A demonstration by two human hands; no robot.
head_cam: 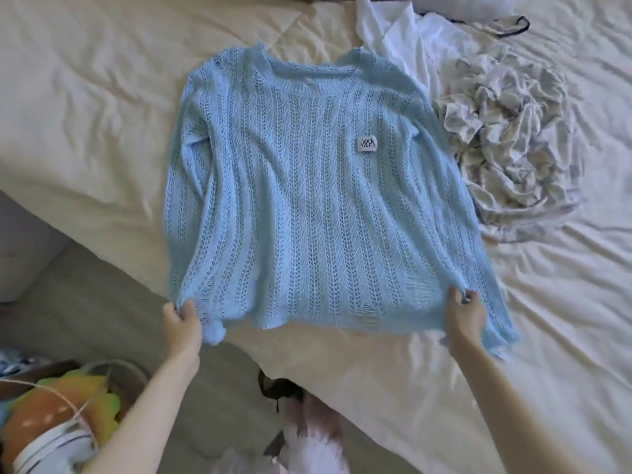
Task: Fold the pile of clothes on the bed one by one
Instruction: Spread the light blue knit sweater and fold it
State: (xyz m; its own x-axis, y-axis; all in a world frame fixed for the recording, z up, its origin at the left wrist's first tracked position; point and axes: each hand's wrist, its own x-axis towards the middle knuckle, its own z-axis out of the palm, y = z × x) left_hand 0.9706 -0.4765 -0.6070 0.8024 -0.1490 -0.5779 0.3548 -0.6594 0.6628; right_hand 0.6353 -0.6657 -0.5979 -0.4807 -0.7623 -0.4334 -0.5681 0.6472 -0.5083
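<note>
A light blue open-knit sweater (301,200) lies spread flat, front up, on the cream bed (85,97), neck away from me and a small white label on its chest. My left hand (183,323) pinches the hem's left corner. At the hem's right corner my right hand (465,316) grips the knit. Both sleeves lie along the sweater's sides. To the right sits a crumpled grey-and-white patterned garment (509,138), and a white garment (403,39) lies beyond the sweater's right shoulder.
The bed's edge runs diagonally from left to bottom centre. Grey carpet (102,302) lies beyond it. A basket (113,371) with a colourful plush toy and other items stands at the bottom left. A dark-trimmed item (513,23) lies at the top right.
</note>
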